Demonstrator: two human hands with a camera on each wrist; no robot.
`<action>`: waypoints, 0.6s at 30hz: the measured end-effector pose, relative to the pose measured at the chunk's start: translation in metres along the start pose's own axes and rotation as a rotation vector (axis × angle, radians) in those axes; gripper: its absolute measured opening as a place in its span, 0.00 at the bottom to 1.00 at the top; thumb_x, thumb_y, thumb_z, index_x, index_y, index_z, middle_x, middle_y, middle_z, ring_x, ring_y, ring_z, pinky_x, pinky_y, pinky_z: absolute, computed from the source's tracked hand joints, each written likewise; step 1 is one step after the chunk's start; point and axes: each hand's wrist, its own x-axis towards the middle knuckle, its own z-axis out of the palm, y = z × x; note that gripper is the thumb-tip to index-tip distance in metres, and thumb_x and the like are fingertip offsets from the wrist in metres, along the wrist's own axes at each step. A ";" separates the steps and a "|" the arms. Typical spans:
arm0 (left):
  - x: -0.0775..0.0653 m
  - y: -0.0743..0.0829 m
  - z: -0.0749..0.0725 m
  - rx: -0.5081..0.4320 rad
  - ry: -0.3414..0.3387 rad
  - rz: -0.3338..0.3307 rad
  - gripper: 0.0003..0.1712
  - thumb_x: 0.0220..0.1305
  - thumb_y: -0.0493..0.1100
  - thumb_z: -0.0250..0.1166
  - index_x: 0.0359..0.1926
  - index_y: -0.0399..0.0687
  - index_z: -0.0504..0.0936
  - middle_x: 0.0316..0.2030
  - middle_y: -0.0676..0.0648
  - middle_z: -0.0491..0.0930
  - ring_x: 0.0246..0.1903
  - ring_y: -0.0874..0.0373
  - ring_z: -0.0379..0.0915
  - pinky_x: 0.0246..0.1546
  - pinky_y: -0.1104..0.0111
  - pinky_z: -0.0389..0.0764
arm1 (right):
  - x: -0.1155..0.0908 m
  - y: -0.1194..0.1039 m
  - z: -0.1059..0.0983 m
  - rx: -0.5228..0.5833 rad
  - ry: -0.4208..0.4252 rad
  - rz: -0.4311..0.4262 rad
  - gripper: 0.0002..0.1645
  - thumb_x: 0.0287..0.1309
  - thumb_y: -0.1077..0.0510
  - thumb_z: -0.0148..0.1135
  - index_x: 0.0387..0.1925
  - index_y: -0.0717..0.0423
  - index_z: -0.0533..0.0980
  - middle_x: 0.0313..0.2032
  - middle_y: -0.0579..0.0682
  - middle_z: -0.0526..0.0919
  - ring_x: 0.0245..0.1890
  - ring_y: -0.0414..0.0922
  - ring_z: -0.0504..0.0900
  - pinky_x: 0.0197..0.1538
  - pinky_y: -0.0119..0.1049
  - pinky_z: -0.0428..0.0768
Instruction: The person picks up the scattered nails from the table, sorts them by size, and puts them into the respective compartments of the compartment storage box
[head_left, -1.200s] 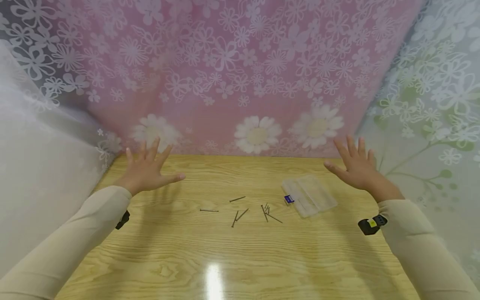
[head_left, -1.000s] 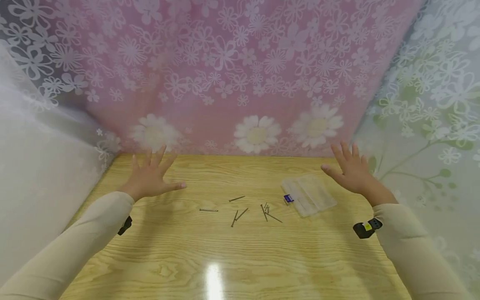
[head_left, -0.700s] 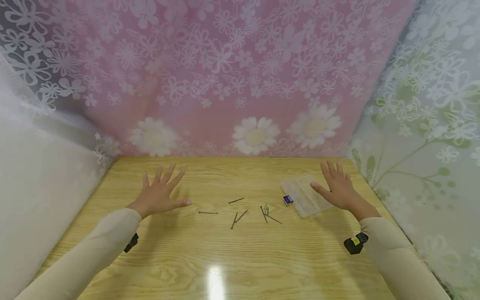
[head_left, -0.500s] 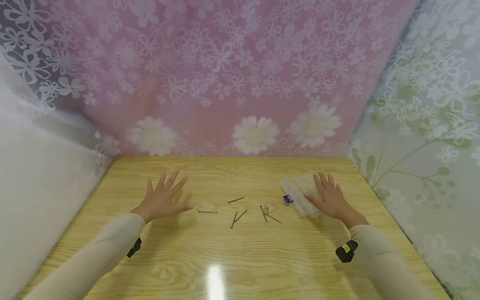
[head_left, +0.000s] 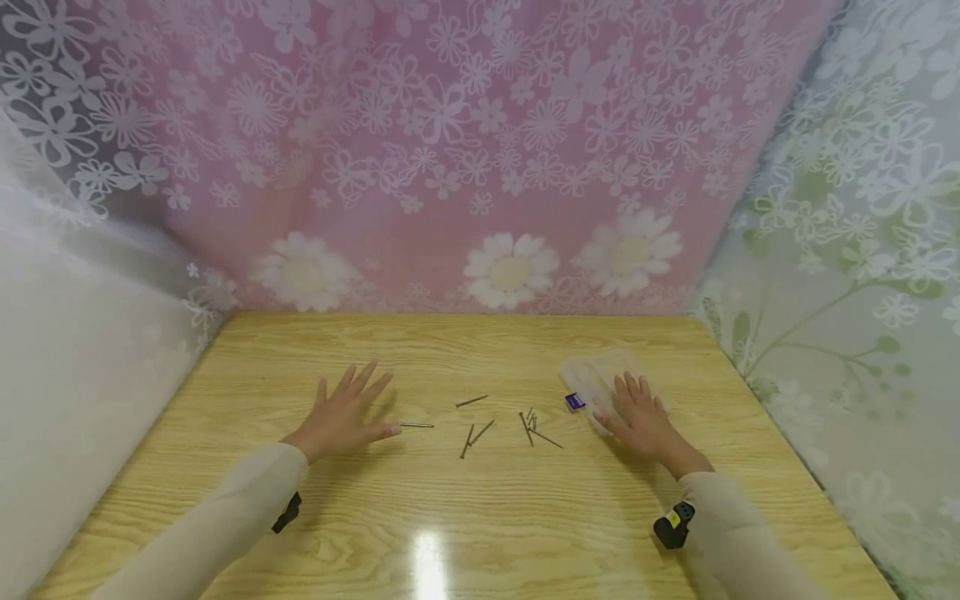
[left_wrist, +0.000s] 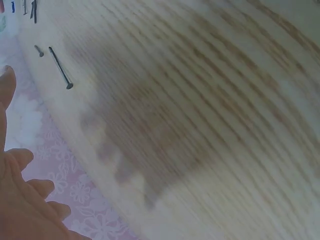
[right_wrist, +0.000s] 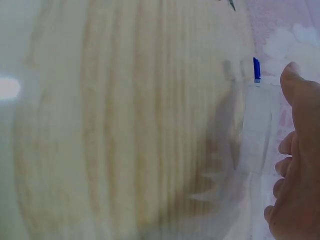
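My left hand hovers above the table with its fingers spread and nothing in it. Its thumb tip overlaps the end of a lone nail in the head view; in the left wrist view that nail lies apart from the hand. Fingers extended, my right hand is over a clear plastic box and hides part of it. The right wrist view shows the box on the table, with a blue-topped catch at its end. Whether the right hand touches the box I cannot tell.
Between the hands lie a single nail, a crossed pair of nails and a small cluster of nails. The wooden table meets a pink flowered curtain at the back and pale cloth on the right.
Both hands have come down and inward from the far sides. The right hand now covers part of the box, and the left is near the lone nail. Nails and box stay put.
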 end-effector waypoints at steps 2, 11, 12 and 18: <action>0.000 0.000 0.003 -0.015 0.000 0.006 0.53 0.57 0.71 0.60 0.75 0.54 0.50 0.75 0.40 0.42 0.72 0.34 0.33 0.60 0.29 0.31 | -0.001 -0.001 0.003 0.004 -0.002 -0.004 0.50 0.69 0.39 0.48 0.71 0.73 0.44 0.71 0.73 0.40 0.70 0.72 0.34 0.63 0.72 0.37; -0.001 -0.005 0.020 -0.028 0.000 0.017 0.52 0.58 0.69 0.60 0.75 0.53 0.51 0.74 0.41 0.46 0.72 0.35 0.36 0.61 0.30 0.37 | 0.000 0.004 0.012 -0.063 -0.009 0.007 0.49 0.69 0.37 0.44 0.73 0.69 0.43 0.72 0.69 0.41 0.71 0.69 0.35 0.65 0.69 0.36; -0.001 -0.006 0.022 -0.031 -0.001 0.018 0.51 0.59 0.69 0.60 0.75 0.53 0.51 0.74 0.41 0.46 0.72 0.35 0.36 0.61 0.31 0.37 | 0.000 0.005 0.013 -0.067 -0.007 0.010 0.49 0.69 0.37 0.44 0.73 0.69 0.43 0.72 0.69 0.40 0.71 0.68 0.35 0.65 0.69 0.36; -0.002 -0.009 0.029 -0.068 -0.018 0.025 0.52 0.57 0.66 0.64 0.75 0.51 0.53 0.74 0.40 0.47 0.72 0.36 0.37 0.63 0.33 0.40 | -0.001 0.004 0.017 -0.069 -0.005 0.020 0.51 0.69 0.35 0.42 0.73 0.67 0.41 0.73 0.68 0.40 0.72 0.67 0.36 0.65 0.69 0.35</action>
